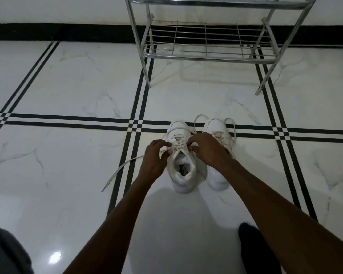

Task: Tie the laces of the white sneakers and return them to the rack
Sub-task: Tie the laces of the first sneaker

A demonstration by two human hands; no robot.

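Two white sneakers stand side by side on the floor, toes pointing away from me. My left hand (155, 155) pinches one lace of the left sneaker (181, 167) at its left side. That lace's loose end (119, 171) trails left across the tiles. My right hand (204, 148) grips the other lace over the same shoe's eyelets and covers part of the right sneaker (216, 175). The right sneaker's laces lie in loose loops (231, 125) around its toe. The metal shoe rack (208, 56) stands beyond the shoes, its lowest wire shelf bare.
White marble floor tiles with black stripe borders (135, 125) surround the shoes. A black skirting band (67, 32) runs along the wall behind the rack. My dark knee (6, 252) shows at bottom left and a dark foot (255, 250) at bottom right.
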